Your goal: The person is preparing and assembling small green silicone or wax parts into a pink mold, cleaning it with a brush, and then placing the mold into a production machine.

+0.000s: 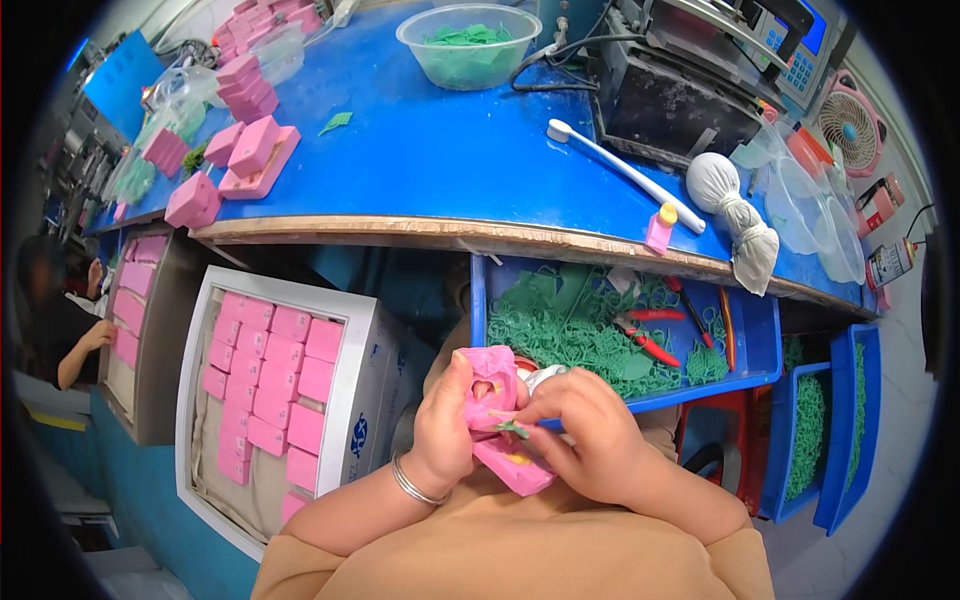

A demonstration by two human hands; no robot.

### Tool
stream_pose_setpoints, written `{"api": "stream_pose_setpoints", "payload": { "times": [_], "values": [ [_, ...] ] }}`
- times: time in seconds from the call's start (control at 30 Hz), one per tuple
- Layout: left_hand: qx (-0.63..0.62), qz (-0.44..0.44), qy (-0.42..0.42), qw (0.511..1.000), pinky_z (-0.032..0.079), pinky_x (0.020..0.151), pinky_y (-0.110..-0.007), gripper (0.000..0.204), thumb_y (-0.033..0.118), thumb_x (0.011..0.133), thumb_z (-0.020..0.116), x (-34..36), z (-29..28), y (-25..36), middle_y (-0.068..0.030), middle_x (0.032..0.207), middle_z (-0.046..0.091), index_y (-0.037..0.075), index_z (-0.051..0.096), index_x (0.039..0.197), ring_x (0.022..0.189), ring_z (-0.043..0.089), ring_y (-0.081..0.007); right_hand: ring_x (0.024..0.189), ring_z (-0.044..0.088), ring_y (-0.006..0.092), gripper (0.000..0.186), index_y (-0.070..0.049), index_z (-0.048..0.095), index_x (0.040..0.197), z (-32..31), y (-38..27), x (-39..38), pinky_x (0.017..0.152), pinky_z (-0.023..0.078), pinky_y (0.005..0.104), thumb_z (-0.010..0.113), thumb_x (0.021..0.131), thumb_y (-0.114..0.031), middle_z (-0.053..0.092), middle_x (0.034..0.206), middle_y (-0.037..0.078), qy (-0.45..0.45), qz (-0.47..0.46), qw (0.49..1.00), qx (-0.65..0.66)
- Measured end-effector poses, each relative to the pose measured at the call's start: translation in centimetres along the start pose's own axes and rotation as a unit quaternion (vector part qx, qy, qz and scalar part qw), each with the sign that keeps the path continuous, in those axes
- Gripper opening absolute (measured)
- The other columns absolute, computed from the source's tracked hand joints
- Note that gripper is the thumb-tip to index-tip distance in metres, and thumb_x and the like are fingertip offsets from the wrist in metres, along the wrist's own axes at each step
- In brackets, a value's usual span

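My left hand (443, 425), with a silver bangle at the wrist, is wrapped round a pink rubber mold (488, 368) in front of my body. The mold is parted: its upper part stands upright with a hollow in it, and the lower flap (525, 474) hangs down to the right. My right hand (592, 435) reaches in from the right, thumb and forefinger closed on a small green wax piece (513, 429) at the gap between the parts. Just behind the hands, a blue drawer (640, 403) holds a heap of green wax pieces (560, 330).
Red-handled pliers (650, 345) lie in the drawer. On the blue bench (420, 160) are a white brush (630, 178), a cloth pouch (735, 215), a clear bowl (468, 75), a black press (670, 100) and stacked pink molds (255, 145). A white box (365, 380) of molds stands left; a person's hand (98, 335) shows far left.
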State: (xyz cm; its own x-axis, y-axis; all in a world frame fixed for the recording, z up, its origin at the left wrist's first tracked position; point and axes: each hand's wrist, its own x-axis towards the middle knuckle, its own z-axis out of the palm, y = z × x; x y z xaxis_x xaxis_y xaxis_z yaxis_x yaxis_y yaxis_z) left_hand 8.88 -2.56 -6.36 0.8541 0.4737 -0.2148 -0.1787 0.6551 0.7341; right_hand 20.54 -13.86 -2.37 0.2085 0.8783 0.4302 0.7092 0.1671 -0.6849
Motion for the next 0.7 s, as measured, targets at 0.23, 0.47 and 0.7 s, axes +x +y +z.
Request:
{"api": "stream_pose_setpoints", "payload": {
  "times": [0.23, 0.47, 0.7],
  "values": [
    [0.006, 0.054, -0.045, 0.998, 0.047, 0.062, -0.027, 0.063, 0.051, 0.093, 0.027, -0.6, 1.0, 1.4, -0.0133, 0.08, 0.057, -0.006, 0.05, 0.102, 0.063, 0.055, -0.0164, 0.077, 0.054, 0.009, 0.015, -0.002, 0.056, 0.092, 1.6, 1.4, -1.3, 0.07, 0.044, 0.0241, 0.056, 0.089, -0.016, 0.06, 0.084, 0.005, -0.017, 0.384, 0.64, 0.666],
    [-0.139, -0.025, -0.112, 0.984, 0.045, 0.057, -0.028, 0.06, 0.05, 0.094, 0.025, -0.4, 0.3, 0.8, -0.0108, 0.08, 0.055, -0.004, 0.051, 0.101, 0.059, 0.052, -0.0159, 0.076, 0.051, 0.0081, 0.014, -0.002, 0.052, 0.096, 1.9, 0.6, -1.0, 0.07, 0.042, 0.0226, 0.058, 0.086, -0.01, 0.056, 0.094, 0.005, 0.122, 0.295, 0.828, 0.461],
    [0.126, -0.001, -0.006, 0.992, 0.046, 0.079, -0.028, 0.035, 0.033, 0.092, 0.051, -0.9, 1.1, 0.5, -0.0085, 0.102, 0.053, 0.001, 0.046, 0.106, 0.091, 0.054, -0.0127, 0.073, 0.048, 0.0152, 0.01, -0.005, 0.066, 0.083, -1.1, 0.3, 1.1, 0.062, 0.039, 0.0255, 0.067, 0.073, -0.005, 0.051, 0.078, 0.005, -0.047, 0.17, 0.974, 0.145]
  ]
}}
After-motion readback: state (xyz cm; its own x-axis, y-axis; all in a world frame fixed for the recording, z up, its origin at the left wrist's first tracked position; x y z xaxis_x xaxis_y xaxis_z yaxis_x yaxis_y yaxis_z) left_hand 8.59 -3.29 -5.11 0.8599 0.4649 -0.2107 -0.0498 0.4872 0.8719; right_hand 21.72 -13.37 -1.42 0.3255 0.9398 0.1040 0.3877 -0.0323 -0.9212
